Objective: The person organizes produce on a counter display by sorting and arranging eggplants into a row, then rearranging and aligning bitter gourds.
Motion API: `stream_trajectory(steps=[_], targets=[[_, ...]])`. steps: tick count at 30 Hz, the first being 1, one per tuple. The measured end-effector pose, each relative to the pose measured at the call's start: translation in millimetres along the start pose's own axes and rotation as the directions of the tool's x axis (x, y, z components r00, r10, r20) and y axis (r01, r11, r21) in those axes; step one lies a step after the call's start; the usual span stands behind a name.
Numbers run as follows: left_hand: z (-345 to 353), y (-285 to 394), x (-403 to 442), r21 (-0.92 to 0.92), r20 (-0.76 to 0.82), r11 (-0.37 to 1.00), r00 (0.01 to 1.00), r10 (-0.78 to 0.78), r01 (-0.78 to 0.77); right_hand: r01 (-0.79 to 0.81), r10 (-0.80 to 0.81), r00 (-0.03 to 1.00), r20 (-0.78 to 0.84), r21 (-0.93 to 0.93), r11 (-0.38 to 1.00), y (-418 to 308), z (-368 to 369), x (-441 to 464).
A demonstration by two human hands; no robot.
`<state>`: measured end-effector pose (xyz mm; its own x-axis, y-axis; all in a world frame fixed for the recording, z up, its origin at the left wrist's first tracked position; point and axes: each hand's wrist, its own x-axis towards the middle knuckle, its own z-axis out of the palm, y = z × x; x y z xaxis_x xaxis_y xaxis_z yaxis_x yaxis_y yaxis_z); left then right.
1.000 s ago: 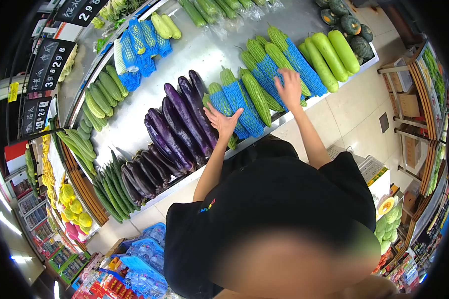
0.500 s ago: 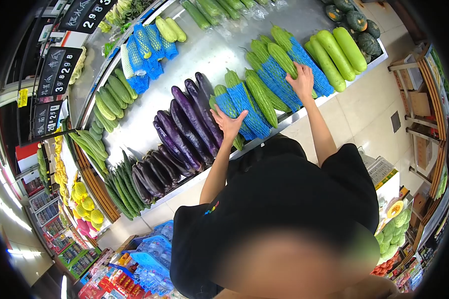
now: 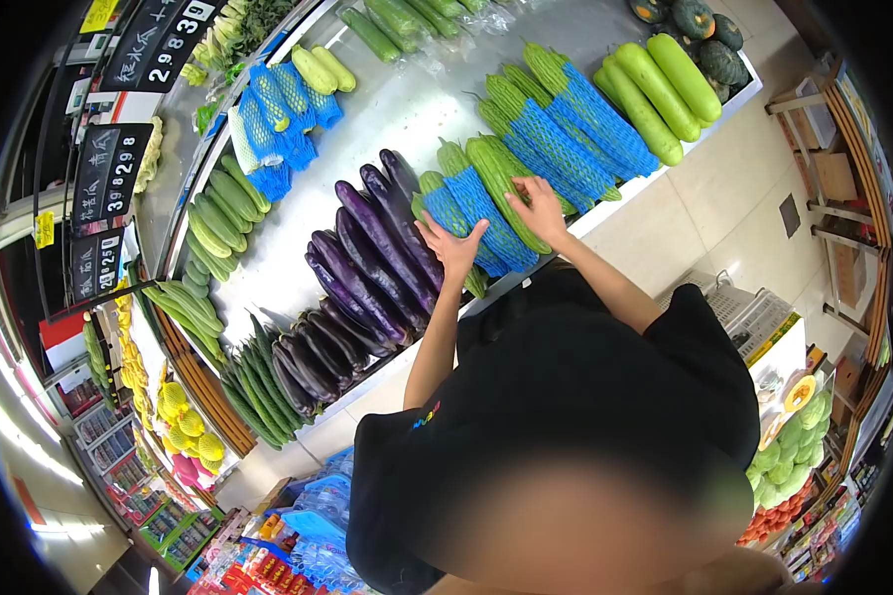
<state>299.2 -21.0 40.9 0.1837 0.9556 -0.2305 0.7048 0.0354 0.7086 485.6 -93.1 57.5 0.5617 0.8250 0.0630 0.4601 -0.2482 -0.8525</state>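
Observation:
My left hand (image 3: pixel 450 244) rests with spread fingers on the left side of a small group of green gourds in blue net sleeves (image 3: pixel 480 222). On that group's right side, my right hand (image 3: pixel 540 210) lies over a bare ridged green gourd (image 3: pixel 502 184), fingers apart and touching it. Farther right lies a second group of netted gourds (image 3: pixel 549 139). Long purple eggplants (image 3: pixel 375 234) lie just left of my left hand. All rest on the metal display table (image 3: pixel 387 127).
Smooth light-green gourds (image 3: pixel 655 94) and dark pumpkins (image 3: pixel 709 45) are at the right end. Cucumbers (image 3: pixel 218 220) and dark green cucumbers (image 3: pixel 260 382) lie left. Price signs (image 3: pixel 109 171) hang at the upper left. The table's front edge (image 3: pixel 625 203) runs near my body.
My right hand has left the gourd in the right group and moved left onto the bare gourd. That right-group gourd now lies closer to its neighbours. My left hand stays by the left group.

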Motion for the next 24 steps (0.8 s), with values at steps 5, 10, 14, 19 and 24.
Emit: stream_trajectory(steps=[5, 10, 14, 19, 24], targets=[[-3, 4, 0, -0.003, 0.025, 1.0, 0.999, -0.02, 0.02, 0.253, -0.324, 0.928, -0.182, -0.329, 0.91, 13, -56, 45], [-2, 4, -2, -0.003, 0.03, 1.0, 0.999, -0.018, 0.018, 0.187, -0.262, 0.963, -0.059, -0.551, 0.813, 53, -70, 62], [-3, 3, 0, 0.009, 0.022, 1.0, 1.0, -0.022, 0.022, 0.211, -0.245, 0.969, 0.014, -0.558, 0.803, 71, -63, 64], [-1, 2, -1, -0.008, 0.005, 1.0, 1.0, 0.008, -0.008, 0.095, -0.121, 0.993, -0.015, -0.528, 0.844, 69, -61, 71], [1, 0, 0, -0.005, -0.001, 1.0, 1.0, 0.019, -0.019, 0.13, -0.126, 0.99, 0.061, -0.729, 0.672, 61, -52, 64]])
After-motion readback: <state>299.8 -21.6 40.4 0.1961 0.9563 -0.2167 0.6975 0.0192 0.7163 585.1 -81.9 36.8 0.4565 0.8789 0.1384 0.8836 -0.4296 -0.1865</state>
